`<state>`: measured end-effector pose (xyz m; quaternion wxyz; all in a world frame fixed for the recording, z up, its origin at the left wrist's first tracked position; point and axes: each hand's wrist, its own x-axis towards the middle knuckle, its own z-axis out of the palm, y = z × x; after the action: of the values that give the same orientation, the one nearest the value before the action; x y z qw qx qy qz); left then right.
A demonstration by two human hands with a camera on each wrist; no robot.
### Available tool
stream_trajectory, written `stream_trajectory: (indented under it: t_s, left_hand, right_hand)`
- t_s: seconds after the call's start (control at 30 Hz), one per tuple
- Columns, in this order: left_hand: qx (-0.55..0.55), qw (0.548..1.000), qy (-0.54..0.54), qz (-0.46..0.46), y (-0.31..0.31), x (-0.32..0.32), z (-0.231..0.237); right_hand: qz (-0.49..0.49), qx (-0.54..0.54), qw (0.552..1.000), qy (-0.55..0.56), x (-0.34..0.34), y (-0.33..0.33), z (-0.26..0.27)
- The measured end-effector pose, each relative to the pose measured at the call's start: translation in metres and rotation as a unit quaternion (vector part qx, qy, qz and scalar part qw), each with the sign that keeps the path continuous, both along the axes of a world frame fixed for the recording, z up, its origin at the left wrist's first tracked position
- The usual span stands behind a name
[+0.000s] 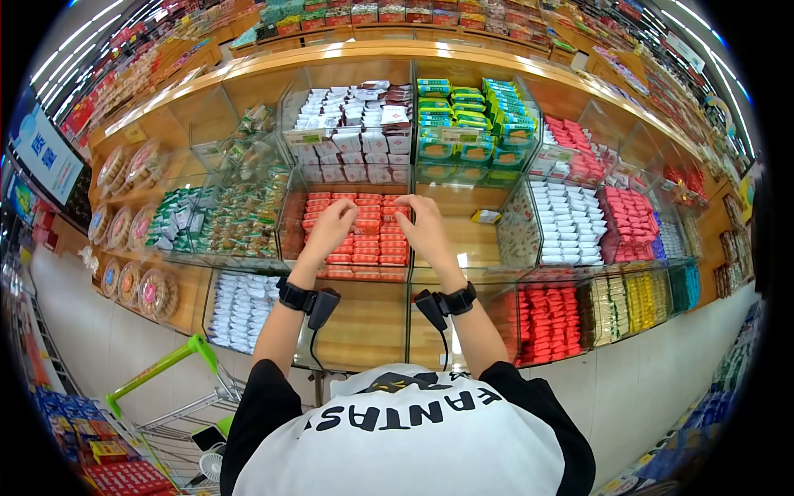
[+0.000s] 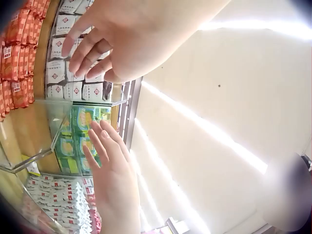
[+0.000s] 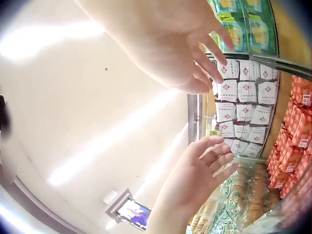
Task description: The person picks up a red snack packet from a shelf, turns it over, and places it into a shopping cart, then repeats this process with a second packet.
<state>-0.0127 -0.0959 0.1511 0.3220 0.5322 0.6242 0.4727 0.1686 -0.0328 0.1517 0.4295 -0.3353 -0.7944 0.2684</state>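
Both hands hang over a bin of red packets, holding nothing. The left hand has its fingers loosely bent toward the right one; it fills the top of the left wrist view. The right hand is a short gap away, its fingers relaxed and spread, and appears at the top of the right wrist view. Red packets also show at the right wrist view's edge. Behind the hands is a bin of white packets. Whether a fingertip touches the red packets cannot be told.
Clear dividers separate the bins. Green packets lie at the back, white packets to the right, green-wrapped items to the left. A small yellow packet lies in the neighbouring bin. A cart with a green handle stands at the lower left.
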Motion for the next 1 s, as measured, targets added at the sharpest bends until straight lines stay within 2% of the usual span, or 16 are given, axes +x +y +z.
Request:
stream_trajectory:
  t_s: [0.03, 0.1, 0.17, 0.23, 0.3, 0.4, 0.5, 0.57, 0.7, 0.77, 0.87, 1.0]
  left_hand:
    - [0.002, 1.000, 0.000, -0.004, 0.007, -0.003, -0.007]
    - [-0.034, 0.994, 0.100, -0.019, 0.019, -0.008, -0.019]
    - [-0.053, 0.992, 0.110, -0.025, 0.029, -0.013, -0.032]
    - [-0.081, 0.973, 0.216, -0.020, 0.033, -0.013, -0.039]
    - [-0.108, 0.972, 0.203, -0.040, 0.041, -0.018, -0.061]
    - [-0.089, 0.970, 0.212, -0.076, 0.050, -0.021, -0.075]
    - [-0.133, 0.964, 0.211, -0.093, 0.056, -0.020, -0.076]
    - [-0.078, 0.964, 0.237, -0.090, 0.061, -0.024, -0.089]
    - [-0.081, 0.960, 0.248, -0.101, 0.070, -0.030, -0.103]
    - [-0.085, 0.915, 0.359, -0.165, 0.079, -0.036, -0.123]
    - [-0.104, 0.889, 0.411, -0.174, 0.080, -0.036, -0.135]
    - [-0.136, 0.894, 0.385, -0.182, 0.084, -0.034, -0.142]
  right_hand:
    - [-0.011, 0.019, 1.000, -0.010, -0.003, 0.003, -0.004]
    - [-0.027, 0.038, 0.999, -0.016, -0.009, 0.008, -0.011]
    - [-0.014, 0.058, 0.998, -0.037, -0.013, 0.011, -0.018]
    - [-0.015, 0.055, 0.998, -0.032, -0.017, 0.011, -0.021]
    - [0.029, -0.015, 0.999, -0.022, -0.020, 0.009, -0.025]
    - [0.030, 0.023, 0.999, -0.031, -0.027, 0.015, -0.039]
    - [0.034, 0.059, 0.996, -0.057, -0.031, 0.022, -0.044]
    - [0.036, 0.073, 0.994, -0.073, -0.033, 0.026, -0.048]
    - [0.033, 0.103, 0.992, -0.073, -0.039, 0.028, -0.059]
    - [0.025, 0.101, 0.992, -0.073, -0.042, 0.026, -0.062]
    - [0.007, 0.109, 0.986, -0.128, -0.043, 0.023, -0.062]
    - [0.001, 0.132, 0.980, -0.152, -0.042, 0.023, -0.066]
